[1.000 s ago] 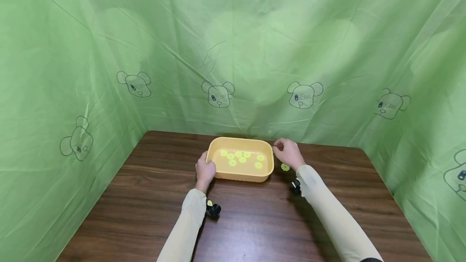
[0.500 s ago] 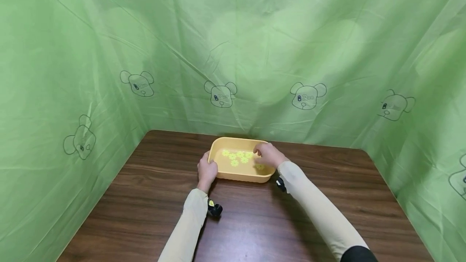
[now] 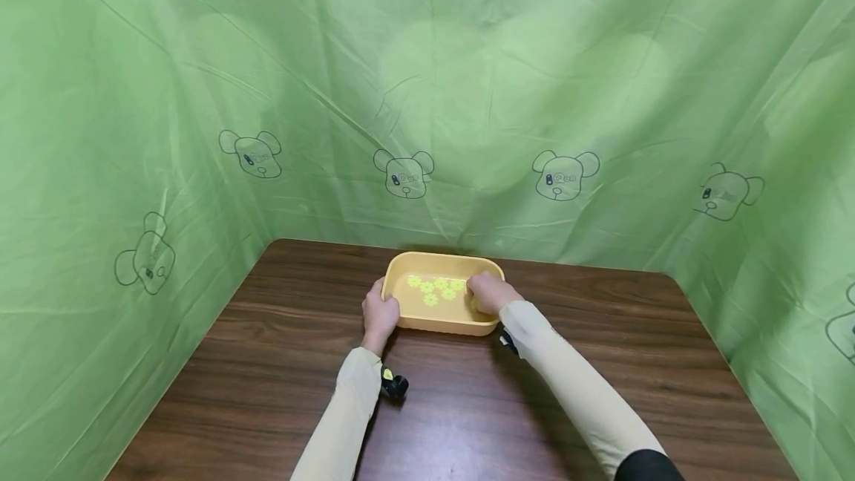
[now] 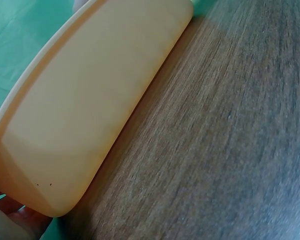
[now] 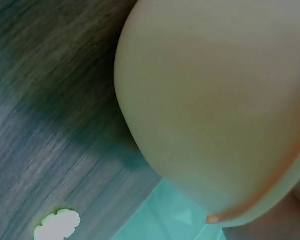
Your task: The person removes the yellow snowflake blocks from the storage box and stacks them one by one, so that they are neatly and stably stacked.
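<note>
While the left hand (image 3: pixel 381 316) gripped the left end of the rectangular yellow tray (image 3: pixel 441 325), thumb over the rim, the right hand (image 3: pixel 490 292) was down inside the right end, knuckles up! Whether that right grip had hold of anything, one couldn't tell. A low, light touch seemed the thing, the left keeping the tray flat on the bench (image 3: pixel 434 392), lest the flower-shaped pieces (image 3: pixel 440 285) clustered on its floor scatter. And outside, beyond the right end, lay a lone flower cutout (image 5: pixel 57 225)!
</note>
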`<state>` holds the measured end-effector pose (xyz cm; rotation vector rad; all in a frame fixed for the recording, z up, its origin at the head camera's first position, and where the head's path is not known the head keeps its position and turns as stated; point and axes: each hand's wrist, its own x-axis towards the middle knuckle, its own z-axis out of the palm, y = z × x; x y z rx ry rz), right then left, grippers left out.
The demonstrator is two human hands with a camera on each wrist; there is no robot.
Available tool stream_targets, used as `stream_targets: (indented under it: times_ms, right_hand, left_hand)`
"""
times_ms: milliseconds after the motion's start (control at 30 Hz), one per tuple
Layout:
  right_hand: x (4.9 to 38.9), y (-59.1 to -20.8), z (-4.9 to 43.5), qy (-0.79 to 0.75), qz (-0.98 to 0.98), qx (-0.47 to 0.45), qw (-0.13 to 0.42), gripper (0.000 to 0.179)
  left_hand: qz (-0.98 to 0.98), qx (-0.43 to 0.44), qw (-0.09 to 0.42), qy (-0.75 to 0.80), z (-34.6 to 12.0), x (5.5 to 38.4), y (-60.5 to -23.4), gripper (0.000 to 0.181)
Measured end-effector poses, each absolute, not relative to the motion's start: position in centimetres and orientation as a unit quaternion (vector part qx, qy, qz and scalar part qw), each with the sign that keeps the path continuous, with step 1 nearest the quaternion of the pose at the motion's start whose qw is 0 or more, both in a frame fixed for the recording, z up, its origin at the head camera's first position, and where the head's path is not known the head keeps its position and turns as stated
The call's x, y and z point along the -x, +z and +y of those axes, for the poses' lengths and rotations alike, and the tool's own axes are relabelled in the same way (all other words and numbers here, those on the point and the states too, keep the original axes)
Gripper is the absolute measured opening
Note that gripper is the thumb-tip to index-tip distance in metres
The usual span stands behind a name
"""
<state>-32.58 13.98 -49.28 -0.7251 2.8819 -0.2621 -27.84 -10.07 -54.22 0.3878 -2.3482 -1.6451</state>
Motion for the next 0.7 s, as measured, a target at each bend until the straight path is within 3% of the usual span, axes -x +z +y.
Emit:
stream_targets:
  times_ms: [700]
  right_hand:
    - [32.20,-49.69,13.88,-0.115,0.959,0.247,0.073,0.021]
  left_hand:
    - [-0.803,-0.141,0.123,-0.565,-9.81,27.46,-54.13,0.047]
